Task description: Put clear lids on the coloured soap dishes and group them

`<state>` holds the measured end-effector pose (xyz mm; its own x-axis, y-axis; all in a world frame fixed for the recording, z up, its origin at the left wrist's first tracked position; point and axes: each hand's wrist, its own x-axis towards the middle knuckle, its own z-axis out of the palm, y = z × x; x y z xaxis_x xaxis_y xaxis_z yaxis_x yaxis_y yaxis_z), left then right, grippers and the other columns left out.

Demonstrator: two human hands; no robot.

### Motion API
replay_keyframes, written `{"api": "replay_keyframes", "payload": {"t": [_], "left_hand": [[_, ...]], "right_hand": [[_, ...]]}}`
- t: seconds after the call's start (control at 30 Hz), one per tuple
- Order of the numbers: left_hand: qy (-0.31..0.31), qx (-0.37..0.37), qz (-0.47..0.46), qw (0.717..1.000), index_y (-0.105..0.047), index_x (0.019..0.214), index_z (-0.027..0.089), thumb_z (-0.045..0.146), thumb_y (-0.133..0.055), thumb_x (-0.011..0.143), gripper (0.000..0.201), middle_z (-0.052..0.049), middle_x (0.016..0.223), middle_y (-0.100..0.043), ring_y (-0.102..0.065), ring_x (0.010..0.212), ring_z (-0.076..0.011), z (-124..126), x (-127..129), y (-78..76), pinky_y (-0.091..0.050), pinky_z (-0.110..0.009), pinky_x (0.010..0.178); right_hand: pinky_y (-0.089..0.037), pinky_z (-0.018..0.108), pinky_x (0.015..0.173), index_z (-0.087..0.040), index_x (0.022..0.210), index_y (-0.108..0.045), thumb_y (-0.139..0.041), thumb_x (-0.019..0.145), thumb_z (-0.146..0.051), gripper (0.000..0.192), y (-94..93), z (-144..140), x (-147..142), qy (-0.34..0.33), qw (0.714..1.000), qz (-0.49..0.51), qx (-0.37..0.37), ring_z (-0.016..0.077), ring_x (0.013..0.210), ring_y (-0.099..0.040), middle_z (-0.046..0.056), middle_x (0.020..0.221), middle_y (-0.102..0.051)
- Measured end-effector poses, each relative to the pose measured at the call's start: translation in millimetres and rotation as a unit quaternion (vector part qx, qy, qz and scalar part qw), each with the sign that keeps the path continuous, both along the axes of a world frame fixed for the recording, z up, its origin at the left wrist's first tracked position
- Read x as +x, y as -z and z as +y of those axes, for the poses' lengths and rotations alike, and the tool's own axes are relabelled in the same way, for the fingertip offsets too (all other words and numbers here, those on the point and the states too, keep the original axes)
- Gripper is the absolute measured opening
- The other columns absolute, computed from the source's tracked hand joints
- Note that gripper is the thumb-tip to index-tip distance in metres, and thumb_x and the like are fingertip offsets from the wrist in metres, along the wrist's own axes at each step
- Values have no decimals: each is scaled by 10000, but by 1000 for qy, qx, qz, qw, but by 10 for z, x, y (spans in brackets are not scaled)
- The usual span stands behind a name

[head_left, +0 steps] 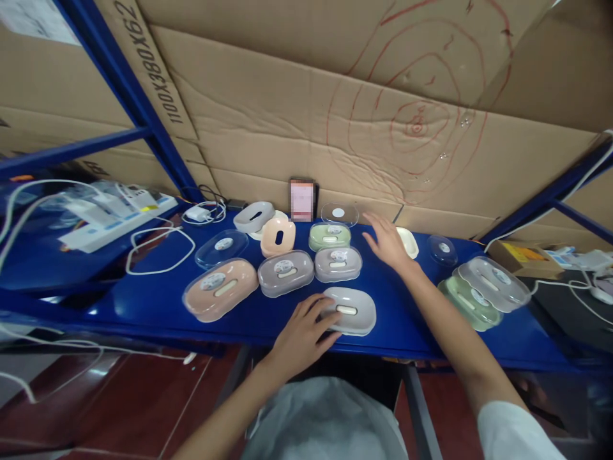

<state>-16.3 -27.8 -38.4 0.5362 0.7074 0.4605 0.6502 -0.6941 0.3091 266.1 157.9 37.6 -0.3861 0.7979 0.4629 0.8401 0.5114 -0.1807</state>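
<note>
The person's left hand (302,333) is resting on the near edge of the blue table (143,300), its fingers curling against the left side of a white soap box (352,310) that is sitting without a lid just at the front. The right hand (389,245) is hovering flat and open, holding nothing, reaching past a grey lidded box (338,263) and a green lidded box (329,236) toward a cream dish (408,241) just beside its fingers. A loose clear lid (339,214) is lying behind the green box. On the cardboard wall (287,108) behind, printed writing is reading "1100X380X62". The round lid stickers are too small to read.
</note>
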Motion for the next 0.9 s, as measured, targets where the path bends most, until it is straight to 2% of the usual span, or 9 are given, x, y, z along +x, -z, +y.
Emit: {"api": "replay_keyframes", "payload": {"t": [0.07,0.13,0.2,0.3,0.43,0.57,0.7,0.8,0.9], "left_hand": [[-4,3,5,1000,-695,1308,255,293,-752,991,325,-109,1435,-652,-547,1406,-346,-2,7,0,-551,-539,1108],[-4,4,11,1000,-695,1314,251,298,-743,997,324,-115,1437,-653,-549,1413,-345,-11,11,-10,-563,-534,1095],[-3,2,14,1000,-695,1320,249,305,-735,1002,325,-118,1440,-652,-551,1417,-341,-21,6,-24,-570,-533,1091],[0,-6,6,1000,-699,1314,250,300,-735,1000,320,-117,1443,-647,-549,1425,-334,-24,-11,-34,-564,-540,1115],[6,-34,-41,999,-675,1329,247,265,-775,970,373,-114,1445,-632,-545,1432,-316,-4,-28,-17,-540,-521,1180],[-5,-79,-95,992,-517,1520,279,279,-800,957,630,-127,1497,-585,-568,1416,-306,5,-36,14,-540,-511,1192],[-30,-115,-134,984,-318,1657,342,303,-835,931,892,-131,1602,-491,-542,1476,-312,-3,-46,46,-537,-499,1202],[-38,-133,-145,980,-256,1684,376,295,-833,933,950,-123,1633,-463,-527,1502,-309,-5,-48,67,-527,-489,1212],[-39,-143,-148,978,-241,1695,388,304,-819,945,951,-120,1654,-448,-504,1527,-308,-2,-50,82,-511,-488,1228]], "right_hand": [[-389,578,1232,-146,1594,-475,-534,1042,-290,574,4,441,-205,17,1000,-5,-1,356,1507,-469,183,1627,-522],[-405,589,1184,-108,1533,-513,-557,1017,-270,543,68,713,-372,41,999,-1,-2,377,1419,-524,228,1523,-585],[-435,571,1129,-101,1396,-593,-544,1012,-265,421,155,838,-454,66,998,12,-2,365,1288,-587,235,1355,-656],[-505,488,1018,-134,1198,-632,-478,1014,-242,263,248,806,-389,91,995,43,3,312,1095,-634,195,1155,-676],[-555,431,925,-150,1256,-569,-381,1038,-212,294,258,309,-66,98,991,89,36,278,999,-646,156,1084,-650],[-576,472,949,-206,1339,-580,-442,1073,-259,305,299,-673,231,68,989,108,78,303,1122,-648,152,1184,-615],[-616,484,945,-330,1367,-624,-478,1053,-156,387,502,-1527,288,5,988,118,104,281,1141,-689,92,1143,-590],[-644,487,958,-361,1356,-635,-472,1038,-101,442,667,-1803,199,-40,984,134,113,275,1203,-706,71,1113,-563],[-645,496,1023,-328,1310,-645,-534,1037,-133,354,716,-1868,85,-90,983,139,77,288,1304,-689,77,1180,-614]]}}
